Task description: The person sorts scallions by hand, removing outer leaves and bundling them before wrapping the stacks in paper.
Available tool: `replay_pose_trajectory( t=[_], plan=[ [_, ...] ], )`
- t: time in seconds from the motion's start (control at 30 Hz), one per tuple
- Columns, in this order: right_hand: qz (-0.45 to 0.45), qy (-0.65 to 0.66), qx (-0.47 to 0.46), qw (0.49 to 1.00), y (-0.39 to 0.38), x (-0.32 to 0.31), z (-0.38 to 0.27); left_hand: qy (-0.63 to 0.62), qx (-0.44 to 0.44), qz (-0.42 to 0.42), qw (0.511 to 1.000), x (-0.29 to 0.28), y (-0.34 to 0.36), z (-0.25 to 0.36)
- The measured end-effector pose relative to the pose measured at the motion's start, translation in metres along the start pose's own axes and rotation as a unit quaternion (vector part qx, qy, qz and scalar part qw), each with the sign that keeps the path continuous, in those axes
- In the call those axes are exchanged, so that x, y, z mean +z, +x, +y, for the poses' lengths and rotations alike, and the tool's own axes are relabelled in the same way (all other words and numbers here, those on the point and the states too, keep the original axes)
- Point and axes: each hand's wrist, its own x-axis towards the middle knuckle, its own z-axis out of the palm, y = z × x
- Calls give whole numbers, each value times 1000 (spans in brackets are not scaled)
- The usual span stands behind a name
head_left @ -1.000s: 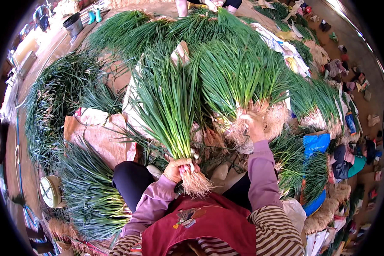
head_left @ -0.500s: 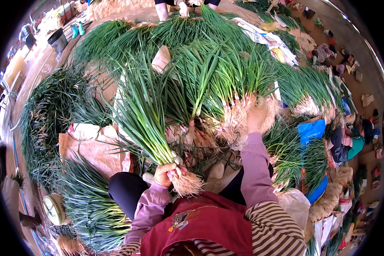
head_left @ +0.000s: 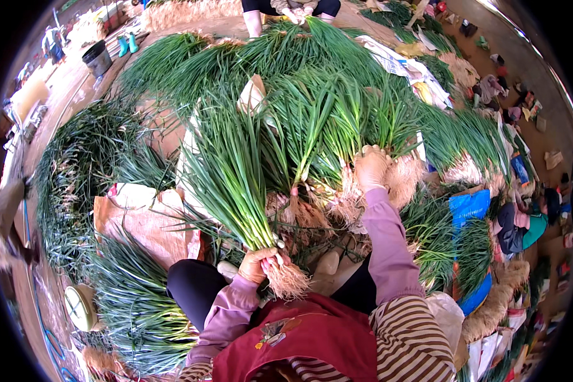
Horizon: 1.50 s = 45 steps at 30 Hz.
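Observation:
My left hand [head_left: 256, 263] grips a bunch of green onions [head_left: 235, 197] low on its stems, with pink-white bases and pale, hairy roots [head_left: 288, 277] hanging past my fingers, just above my maroon apron [head_left: 293, 337]. Farther forward and to the right, my right hand [head_left: 372, 167] is closed on some stems at the root end of a heap of green onions [head_left: 328, 121]. More onions with reddish bases [head_left: 293, 207] lie between my hands.
Onion piles surround me. A pink-tan sack [head_left: 143, 219], a blue bag [head_left: 466, 210] and a round green container [head_left: 79, 307] lie beside me. A co-worker [head_left: 293, 13] sits opposite; others [head_left: 519, 229] sit at right. A bucket [head_left: 97, 58] stands at back left; a person's leg [head_left: 9, 216] is at far left.
My right hand has shifted slightly up and left along the heap and closed on stems. My left hand still holds its bunch. Someone's leg has come in at the far left.

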Motion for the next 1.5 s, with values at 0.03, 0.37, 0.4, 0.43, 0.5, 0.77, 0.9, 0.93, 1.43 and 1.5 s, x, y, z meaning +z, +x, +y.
replay_pose_trajectory(
  t=[0.03,0.37,0.4,0.43,0.5,0.77,0.9,0.93,1.43,1.5],
  plan=[
    [35,37,-9,999,0,5,-2,0,3,-3,1000,1,1,1],
    [30,269,75,960,1,23,-36,-40,38,-22,998,-8,-3,7],
    [-53,215,53,974,2,19,-53,-40,38,-18,998,-11,-4,8],
    [-162,194,82,964,1,16,-75,-40,37,-14,998,-14,-5,8],
    [-231,44,42,971,-2,9,-112,-34,51,-5,998,-6,-9,11],
    [-125,14,-239,963,-34,88,-163,-10,31,-8,999,-1,-1,5],
    [-373,200,-172,890,-18,37,-170,-1,26,5,1000,-2,-6,12],
    [-354,346,-145,857,-14,44,-155,-3,25,3,1000,-2,-5,10],
    [-133,80,-129,979,-29,35,-110,-5,28,2,1000,0,-4,14],
    [-26,-4,-185,982,-52,66,-131,1,16,2,1000,1,1,7]
  ],
)
